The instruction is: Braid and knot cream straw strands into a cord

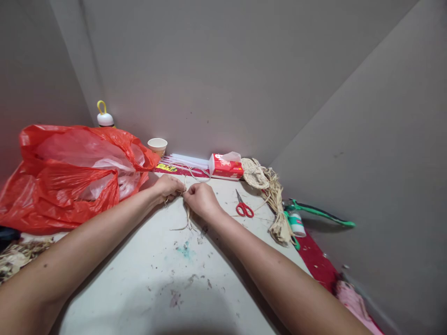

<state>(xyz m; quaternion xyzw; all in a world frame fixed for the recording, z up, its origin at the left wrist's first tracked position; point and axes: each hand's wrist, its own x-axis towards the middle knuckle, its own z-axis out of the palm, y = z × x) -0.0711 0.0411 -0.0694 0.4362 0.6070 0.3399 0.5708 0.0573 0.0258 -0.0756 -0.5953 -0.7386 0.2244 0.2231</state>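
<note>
Over the white tabletop my left hand [169, 187] and my right hand [200, 197] meet, fingertips nearly touching. Both are closed in a pinch on thin straw-coloured raffia strands [189, 217]. Loose ends hang below the right hand and trail onto the table. A few short ends stick out under the left fingers. How the strands are joined between the fingertips is too small to make out. Red-handled scissors [244, 208] lie to the right of my right hand, blades pointing away.
A red plastic bag [70, 186] bulges at left, near a paper cup [157, 146] and a bottle [105, 119]. At the back are white sticks [188, 161] and a tissue pack [226, 166]. A woven piece [255, 173], raffia bundle [279, 214] and green-handled pliers [321, 213] lie right.
</note>
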